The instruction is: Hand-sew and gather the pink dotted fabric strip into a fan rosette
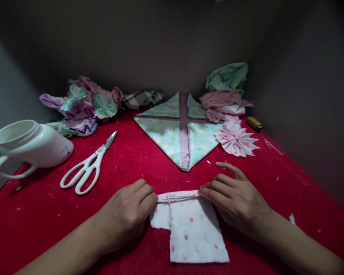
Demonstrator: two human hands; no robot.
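Note:
A pale fabric strip [195, 233] with pink and red dots lies on the red cloth near me, its far edge gathered into narrow pleats. My left hand [133, 208] pinches the left end of the pleated edge, fingers closed on it. At the right end of the same edge, my right hand [236, 200] grips the folds between thumb and fingers, one finger stretched away. A seam runs down the fabric left of its middle, and the part left of the seam is shorter. Both fingertips partly hide the fold ends.
White-handled scissors [88, 164] lie left, beside a tipped white mug [48, 147]. Beyond my hands rests a mint floral fabric square [163, 131] with a purple cross. Pleated pink fabric flowers [236, 139], a thread spool [254, 124] and crumpled fabric pieces [80, 109] lie farther back.

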